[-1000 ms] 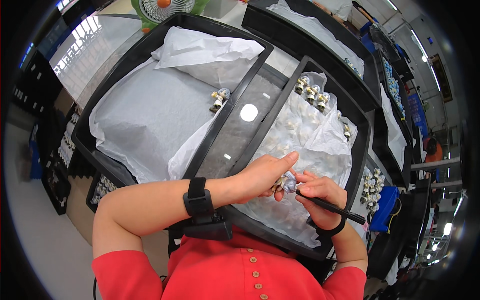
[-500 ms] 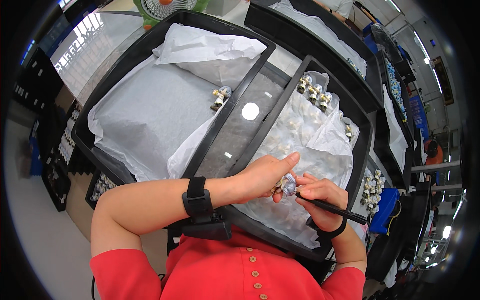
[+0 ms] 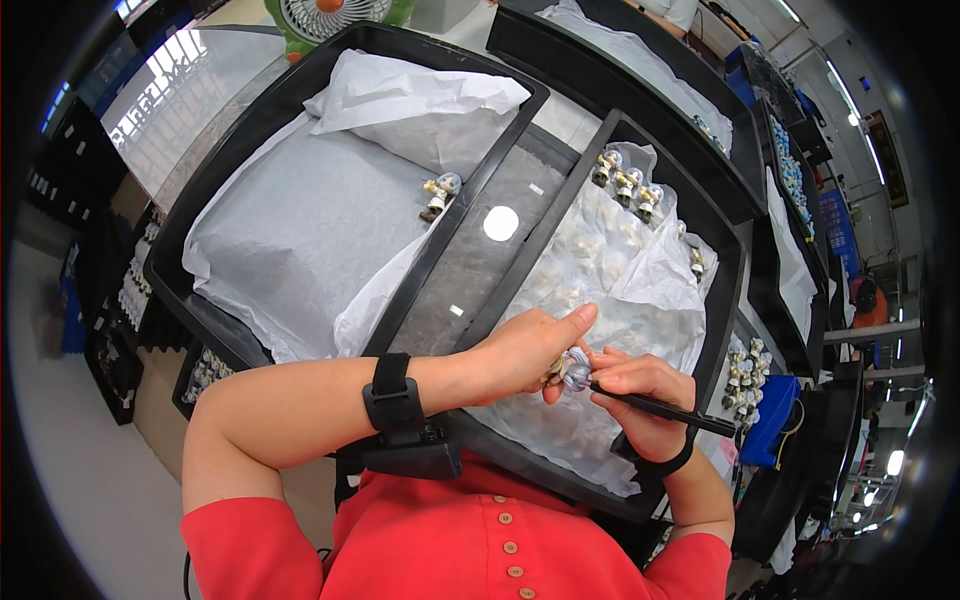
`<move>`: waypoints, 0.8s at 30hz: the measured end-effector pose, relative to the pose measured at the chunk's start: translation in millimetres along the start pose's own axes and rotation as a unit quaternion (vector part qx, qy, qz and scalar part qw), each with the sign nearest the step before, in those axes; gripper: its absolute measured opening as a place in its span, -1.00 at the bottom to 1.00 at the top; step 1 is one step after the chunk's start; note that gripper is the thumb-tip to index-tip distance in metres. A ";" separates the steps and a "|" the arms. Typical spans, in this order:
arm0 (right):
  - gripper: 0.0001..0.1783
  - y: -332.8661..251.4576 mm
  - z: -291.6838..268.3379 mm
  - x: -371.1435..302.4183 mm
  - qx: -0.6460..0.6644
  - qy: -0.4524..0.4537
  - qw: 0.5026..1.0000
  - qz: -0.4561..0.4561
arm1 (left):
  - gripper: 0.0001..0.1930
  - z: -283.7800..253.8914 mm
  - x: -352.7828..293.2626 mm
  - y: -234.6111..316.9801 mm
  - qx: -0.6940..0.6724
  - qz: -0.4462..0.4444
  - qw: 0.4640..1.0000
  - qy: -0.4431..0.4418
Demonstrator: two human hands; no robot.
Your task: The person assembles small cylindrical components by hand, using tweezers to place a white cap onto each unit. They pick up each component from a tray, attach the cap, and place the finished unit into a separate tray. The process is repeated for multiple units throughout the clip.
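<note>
Your left hand has its grip closed around a small figurine above the black tray; your right hand grips a black pen (tip seemingly against the figurine).

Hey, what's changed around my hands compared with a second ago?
Nothing clearly moved beyond a slight shift of the whole view, and nothing was taken hold of or let go. Your left hand still holds the figurine, your right hand the black tool, its tip close to the figurine. The lone figurine in the left tray stayed put.
</note>
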State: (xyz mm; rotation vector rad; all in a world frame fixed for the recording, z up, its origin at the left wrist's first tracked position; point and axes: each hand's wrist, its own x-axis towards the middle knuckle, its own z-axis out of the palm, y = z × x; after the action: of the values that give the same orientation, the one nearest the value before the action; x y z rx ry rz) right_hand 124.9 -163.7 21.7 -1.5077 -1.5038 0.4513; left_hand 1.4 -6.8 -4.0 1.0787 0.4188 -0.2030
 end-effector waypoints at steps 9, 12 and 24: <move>-0.80 6.1 3.6 -5.6 0.110 0.085 0.988 0.062 | -0.35 -3.5 3.3 -1.4 -0.034 0.018 0.999 -0.034; -0.81 7.1 2.3 -4.5 0.162 0.116 0.976 0.085 | -0.41 -3.1 2.6 1.6 -0.081 0.029 0.996 -0.032; -0.82 14.5 1.2 -5.8 0.225 0.165 0.944 0.175 | -0.57 -3.8 1.0 1.7 -0.150 0.046 0.987 -0.035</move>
State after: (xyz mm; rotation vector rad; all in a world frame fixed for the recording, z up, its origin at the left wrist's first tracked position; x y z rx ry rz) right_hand 131.3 -166.1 7.6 -1.3934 -0.8032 0.6626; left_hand 2.0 -2.7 -4.6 0.7903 0.3238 -0.0905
